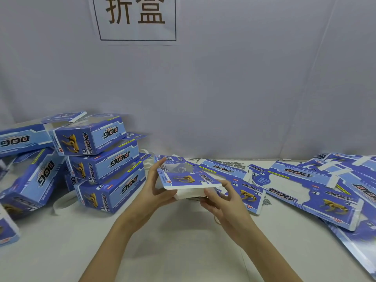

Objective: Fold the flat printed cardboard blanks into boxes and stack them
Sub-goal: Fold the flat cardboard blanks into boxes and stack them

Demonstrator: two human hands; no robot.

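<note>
A blue printed cardboard blank [183,176] with a yellow robot dog picture hangs above the table's middle, partly folded, its white inside showing underneath. My left hand [154,186] grips its left edge, fingers curled round it. My right hand [219,202] pinches the white flap at its lower right corner. A stack of three folded boxes [105,165] stands to the left. Flat blanks [301,184] lie spread across the right side of the table.
More folded boxes [30,180] lie tumbled at the far left. A grey wall with a printed sign [136,17] stands right behind the white table [173,241]. White paper strips [61,202] lie by the stack.
</note>
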